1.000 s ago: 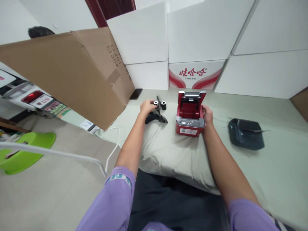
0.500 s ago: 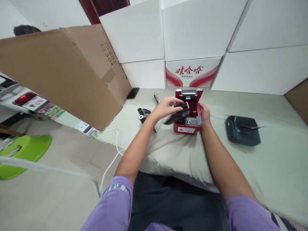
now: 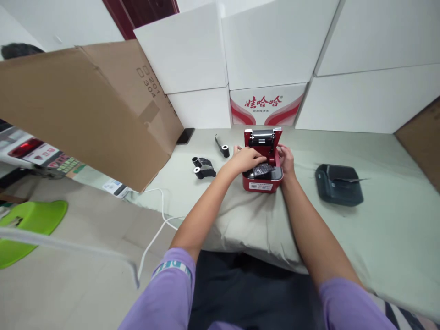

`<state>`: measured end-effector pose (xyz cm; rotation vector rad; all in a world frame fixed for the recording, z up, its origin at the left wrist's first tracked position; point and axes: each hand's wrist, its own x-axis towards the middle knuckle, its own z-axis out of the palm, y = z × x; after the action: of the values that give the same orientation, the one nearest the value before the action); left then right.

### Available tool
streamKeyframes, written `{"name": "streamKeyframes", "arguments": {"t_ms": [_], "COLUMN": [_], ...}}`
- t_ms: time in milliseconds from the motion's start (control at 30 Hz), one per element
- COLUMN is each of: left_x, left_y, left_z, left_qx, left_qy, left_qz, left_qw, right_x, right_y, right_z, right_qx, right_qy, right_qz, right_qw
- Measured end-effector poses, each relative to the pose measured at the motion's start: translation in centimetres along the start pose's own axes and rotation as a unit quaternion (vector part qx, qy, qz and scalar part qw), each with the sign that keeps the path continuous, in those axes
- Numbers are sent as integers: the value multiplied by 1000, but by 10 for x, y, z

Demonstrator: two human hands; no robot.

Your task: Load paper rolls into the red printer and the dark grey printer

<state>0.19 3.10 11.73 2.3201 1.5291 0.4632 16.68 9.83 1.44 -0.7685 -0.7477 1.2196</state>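
In front of me stands a small red printer (image 3: pixel 262 186) with its lid (image 3: pixel 263 137) raised. My left hand (image 3: pixel 246 159) reaches into the printer's bay from the left, its bent fingers on a black roll that is mostly hidden under them. The roll's loose dark strip (image 3: pixel 263 170) lies over the front panel. My right hand (image 3: pixel 286 160) grips the printer's right side near the lid hinge. To the left, two small black rolls (image 3: pixel 202 168) lie with their strips partly unwound. Another black roll (image 3: pixel 225 151) with a curled tail sits behind them.
A black device (image 3: pixel 339 185) with a strip sticking out rests to the right. A phone (image 3: pixel 185 136) lies beside a big cardboard sheet (image 3: pixel 103 114). White boxes (image 3: pixel 264 107) line the back. A white cable (image 3: pixel 162 197) hangs at the left edge.
The black roll has gone from above the front panel into the printer's bay with my left hand. Its strip now lies over the panel. My right hand stays at the printer's side.
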Motion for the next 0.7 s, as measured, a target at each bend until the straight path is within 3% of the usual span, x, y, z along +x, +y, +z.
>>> {"name": "streamKeyframes", "arguments": {"t_ms": [133,300,433,533,700], "left_x": [-44,-83,-89,-91,-88], "left_y": [-5,-19,-23,-22,-25], "left_z": [7,41,67,76,76], "left_qx": [-104,-22,25,32,12], "left_qy": [95,187,231,244,278], "left_qz": [94,192,175,152,94], "left_qw": [986,963,957,957,956], "right_x": [-5,-12,-19,-23,-28], "right_y": [-6,-13,-20,-28,-41], "right_z": [4,9,10,10,3], "right_qx": [35,10,-26,-57,-58], "right_qy": [-35,-44,-20,-23,-118], "right_qz": [1,-24,-75,-112,-9], "right_qw": [999,999,997,992,991]}}
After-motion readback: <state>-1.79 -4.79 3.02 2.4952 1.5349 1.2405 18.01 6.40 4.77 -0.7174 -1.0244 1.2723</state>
